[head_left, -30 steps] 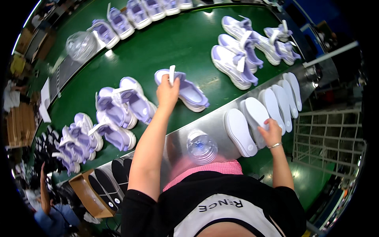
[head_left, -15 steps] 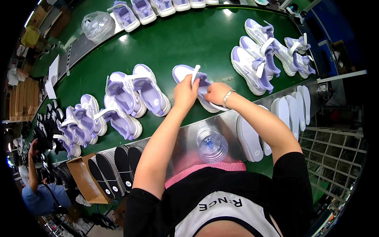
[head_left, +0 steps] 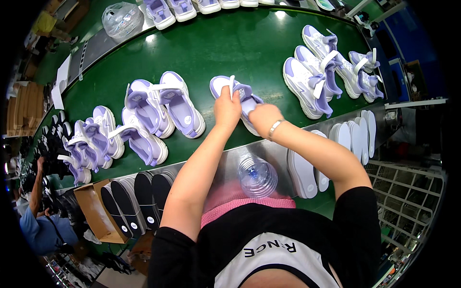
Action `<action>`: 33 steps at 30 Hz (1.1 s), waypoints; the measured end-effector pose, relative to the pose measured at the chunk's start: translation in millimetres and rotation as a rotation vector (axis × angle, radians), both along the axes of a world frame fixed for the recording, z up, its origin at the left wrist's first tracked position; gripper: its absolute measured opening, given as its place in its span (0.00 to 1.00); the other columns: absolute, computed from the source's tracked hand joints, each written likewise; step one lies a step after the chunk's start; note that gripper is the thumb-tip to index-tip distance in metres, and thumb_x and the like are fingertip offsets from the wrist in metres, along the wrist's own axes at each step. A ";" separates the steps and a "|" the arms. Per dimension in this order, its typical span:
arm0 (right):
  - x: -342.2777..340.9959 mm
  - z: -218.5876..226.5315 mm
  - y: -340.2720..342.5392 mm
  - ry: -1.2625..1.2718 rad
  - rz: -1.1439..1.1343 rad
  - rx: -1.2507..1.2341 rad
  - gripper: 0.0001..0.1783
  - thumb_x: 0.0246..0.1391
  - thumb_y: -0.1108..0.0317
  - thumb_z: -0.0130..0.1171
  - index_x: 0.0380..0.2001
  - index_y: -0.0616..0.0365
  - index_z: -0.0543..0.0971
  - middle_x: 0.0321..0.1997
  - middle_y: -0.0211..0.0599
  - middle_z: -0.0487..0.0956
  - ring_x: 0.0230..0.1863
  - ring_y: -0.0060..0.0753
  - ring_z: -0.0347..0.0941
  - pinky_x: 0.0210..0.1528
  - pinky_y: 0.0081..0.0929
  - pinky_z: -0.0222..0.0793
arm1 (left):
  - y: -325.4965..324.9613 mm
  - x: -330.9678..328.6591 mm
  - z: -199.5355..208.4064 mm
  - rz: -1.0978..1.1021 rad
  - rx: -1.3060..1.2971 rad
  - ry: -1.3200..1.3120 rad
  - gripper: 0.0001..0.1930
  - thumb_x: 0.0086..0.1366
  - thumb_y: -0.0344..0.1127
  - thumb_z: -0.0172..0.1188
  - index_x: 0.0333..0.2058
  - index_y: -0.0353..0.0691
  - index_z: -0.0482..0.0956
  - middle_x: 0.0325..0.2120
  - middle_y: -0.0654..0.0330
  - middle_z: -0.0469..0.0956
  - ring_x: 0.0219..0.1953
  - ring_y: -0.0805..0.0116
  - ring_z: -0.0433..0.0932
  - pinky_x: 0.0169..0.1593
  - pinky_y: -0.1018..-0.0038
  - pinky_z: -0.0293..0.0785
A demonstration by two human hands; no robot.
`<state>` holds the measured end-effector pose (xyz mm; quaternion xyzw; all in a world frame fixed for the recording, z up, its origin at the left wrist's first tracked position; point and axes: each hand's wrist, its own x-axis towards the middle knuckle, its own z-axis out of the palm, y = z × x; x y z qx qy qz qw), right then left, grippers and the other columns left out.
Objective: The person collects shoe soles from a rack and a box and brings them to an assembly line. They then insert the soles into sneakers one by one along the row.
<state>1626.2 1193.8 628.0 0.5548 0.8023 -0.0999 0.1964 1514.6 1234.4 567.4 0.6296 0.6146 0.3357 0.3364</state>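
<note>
Pinching the white-and-lavender sneaker with a chunky pale sole [head_left: 247,103] by the front of its opening, the left hand [head_left: 227,109] is closed near the upright white strap [head_left: 232,82]. The shoe's on the glossy green worktop [head_left: 230,48] in front of the person, toe away and a bit left. The right hand [head_left: 266,120] is curled over the heel end, fingertips hidden, so can't tell if it's got hold of anything. My guess: light, soft squishy upper, stiffer sole, not fragile, might skid on that gloss. I'd grab the tongue and sidewall, not just the floppy strap.

Containers: a clear ribbed plastic container [head_left: 258,176] on the silver metal ledge [head_left: 228,168] shows some blue, can't tell if that's inside. The open brown cardboard box [head_left: 91,201] has black banded insole stacks [head_left: 145,192] beside or partly in it, hard to say. The puffy clear plastic bag [head_left: 122,20]? Contents too blurry.
</note>
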 end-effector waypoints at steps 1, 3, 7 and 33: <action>3.6 -27.7 7.5 0.063 -0.056 0.001 0.06 0.37 0.70 0.51 0.21 0.57 0.77 0.26 0.43 0.76 0.33 0.38 0.73 0.35 0.31 0.69 | -0.5 3.8 3.9 -0.017 -0.010 -0.014 0.11 0.55 0.38 0.49 0.30 0.35 0.67 0.21 0.46 0.73 0.25 0.47 0.72 0.29 0.62 0.66; 3.1 -42.0 15.4 0.139 -0.097 -0.002 0.06 0.38 0.71 0.50 0.20 0.58 0.76 0.26 0.46 0.75 0.32 0.41 0.73 0.35 0.32 0.69 | -1.0 1.7 4.6 -0.020 -0.023 -0.015 0.11 0.55 0.37 0.50 0.30 0.34 0.67 0.21 0.46 0.73 0.26 0.47 0.72 0.29 0.63 0.66; 2.2 -37.9 25.0 0.110 -0.155 -0.134 0.08 0.38 0.73 0.50 0.23 0.59 0.78 0.28 0.47 0.76 0.33 0.42 0.74 0.36 0.32 0.69 | -2.8 2.6 6.2 -0.009 -0.001 -0.067 0.12 0.55 0.37 0.51 0.31 0.33 0.67 0.23 0.45 0.73 0.28 0.48 0.72 0.31 0.64 0.66; 20.4 -27.4 1.8 0.001 -0.029 -0.451 0.14 0.39 0.66 0.48 0.31 0.57 0.77 0.35 0.43 0.76 0.41 0.37 0.71 0.49 0.40 0.53 | -3.2 2.9 -11.1 0.031 0.019 -0.158 0.16 0.57 0.41 0.48 0.32 0.30 0.68 0.22 0.46 0.73 0.26 0.49 0.73 0.28 0.62 0.66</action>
